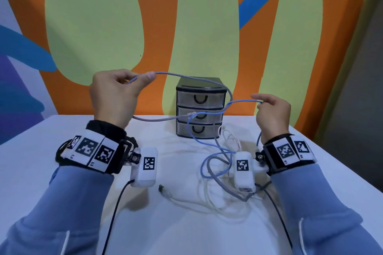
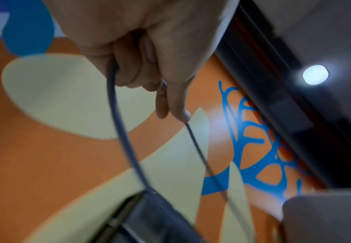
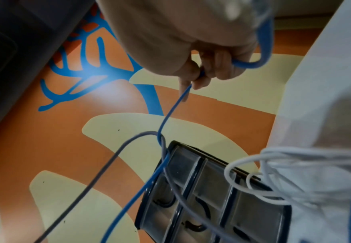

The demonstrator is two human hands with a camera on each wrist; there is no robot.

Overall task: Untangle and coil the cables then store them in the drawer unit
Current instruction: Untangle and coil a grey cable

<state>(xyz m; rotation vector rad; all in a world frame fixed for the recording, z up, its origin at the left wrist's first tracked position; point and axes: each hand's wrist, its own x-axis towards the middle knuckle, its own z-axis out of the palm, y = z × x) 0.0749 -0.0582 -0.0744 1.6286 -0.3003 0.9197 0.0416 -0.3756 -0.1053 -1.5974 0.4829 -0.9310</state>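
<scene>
Left hand: the left hand is raised over the table's left side, thumb and forefinger pinching the grey cable near one end; the left wrist view shows the same cable hanging down from the curled fingers.
Right hand: the right hand is raised on the right, lower than the left, fingertips pinching the blue cable; the right wrist view shows it running out from between thumb and forefinger.
Crossing: the two cables hook round each other between the hands, in front of the drawer unit's upper right corner, nearer the right hand.
Lie of the cables: each stretch runs roughly sideways from its hand to the crossing, then drops toward the table.
Tangle below: both cables fall into loose loops just beside the right wrist, mixed with a white cable spread on the table.
Drawer unit: the drawer unit stands at the back centre, behind the crossing, all three drawers closed.
Stage, as I judge it: untangling only; nothing is coiled or stored.
Next move, as I judge it: the cables are hooked, so pulling apart will likely tighten them; one end must pass back through the loop.
</scene>
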